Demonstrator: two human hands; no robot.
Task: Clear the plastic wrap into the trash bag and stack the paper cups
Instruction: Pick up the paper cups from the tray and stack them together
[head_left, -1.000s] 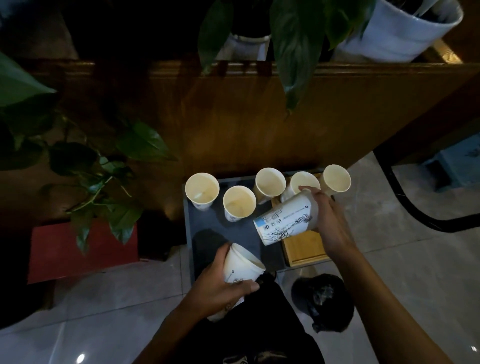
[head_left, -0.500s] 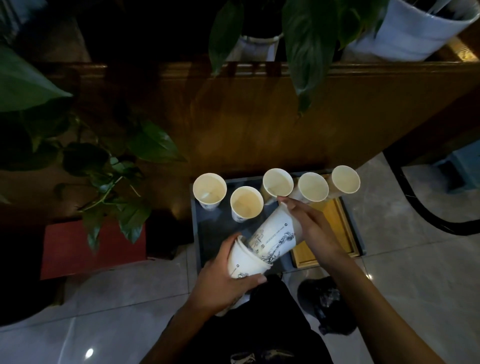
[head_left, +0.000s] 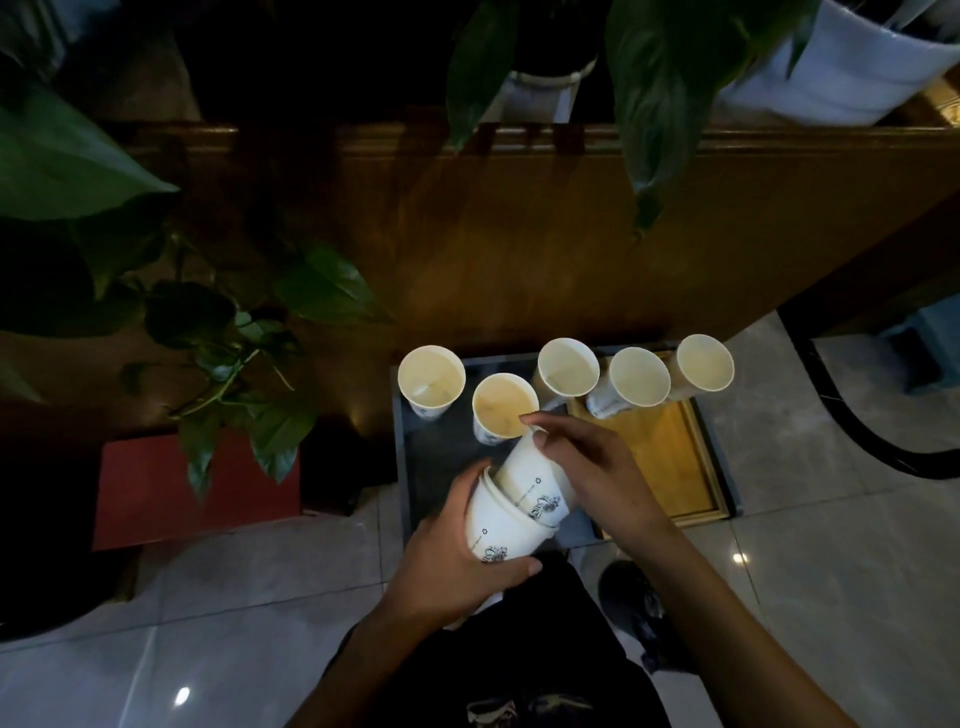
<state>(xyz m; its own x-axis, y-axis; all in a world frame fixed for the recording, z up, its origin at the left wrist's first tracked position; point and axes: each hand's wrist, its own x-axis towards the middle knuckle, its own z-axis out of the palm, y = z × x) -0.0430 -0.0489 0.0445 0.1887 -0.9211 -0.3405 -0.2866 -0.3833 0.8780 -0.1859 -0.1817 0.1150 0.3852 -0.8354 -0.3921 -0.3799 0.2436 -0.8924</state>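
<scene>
The left hand wraps around the bottom cup. The right hand now pushes the second cup partway inside it, fingers closed on its base. Five loose cups wait just behind the bottom cup, so stacking has only begun.

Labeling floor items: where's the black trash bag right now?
Head view, lower right: the black trash bag lies on the floor tiles just under the right forearm, in front of the wooden tray.
</scene>
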